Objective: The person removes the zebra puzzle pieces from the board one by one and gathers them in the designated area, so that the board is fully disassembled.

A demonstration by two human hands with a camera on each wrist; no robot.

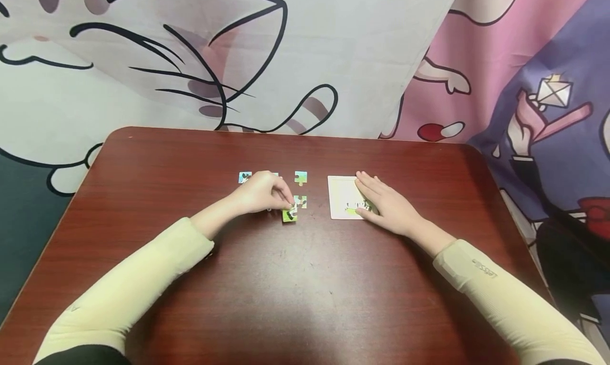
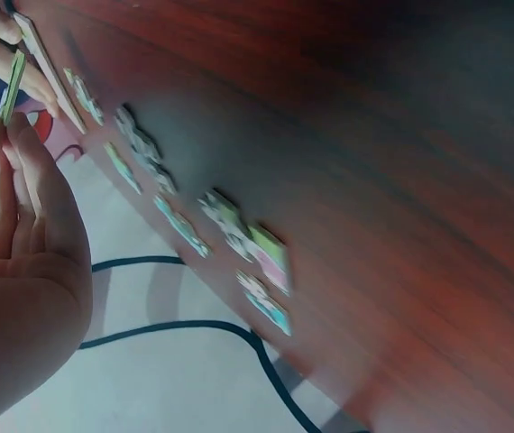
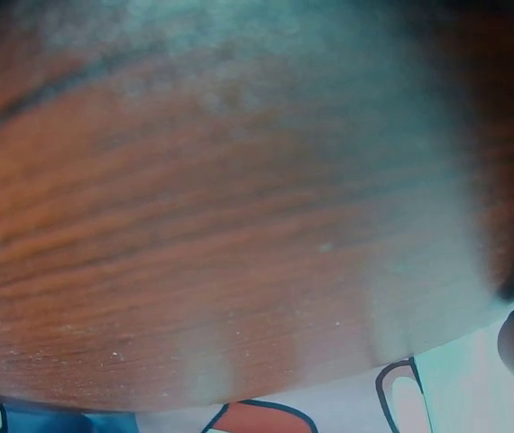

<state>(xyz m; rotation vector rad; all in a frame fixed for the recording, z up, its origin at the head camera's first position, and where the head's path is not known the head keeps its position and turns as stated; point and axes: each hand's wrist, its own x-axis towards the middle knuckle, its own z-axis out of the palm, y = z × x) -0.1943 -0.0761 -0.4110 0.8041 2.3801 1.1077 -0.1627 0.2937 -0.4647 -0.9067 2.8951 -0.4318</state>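
My left hand (image 1: pixel 261 193) pinches a small green jigsaw piece (image 1: pixel 289 215) between thumb and fingertips. In the left wrist view this piece (image 2: pixel 12 87) is seen edge-on, raised above the tabletop. Other jigsaw pieces lie around that hand: a blue-and-green one (image 1: pixel 301 177), one (image 1: pixel 300 201) just behind the pinched piece, and a blue one (image 1: pixel 245 177) at the left. Some are partly hidden by the hand. My right hand (image 1: pixel 388 206) rests with straight fingers on the right side of a pale square puzzle board (image 1: pixel 337 195), which has a black, white and green picture area near its lower edge.
The pieces and board sit toward the far side of a reddish-brown wooden table (image 1: pixel 295 280). Behind its far edge hangs a cartoon-printed cloth (image 1: pixel 371 52). In the right wrist view, mostly bare tabletop (image 3: pixel 239 225) shows.
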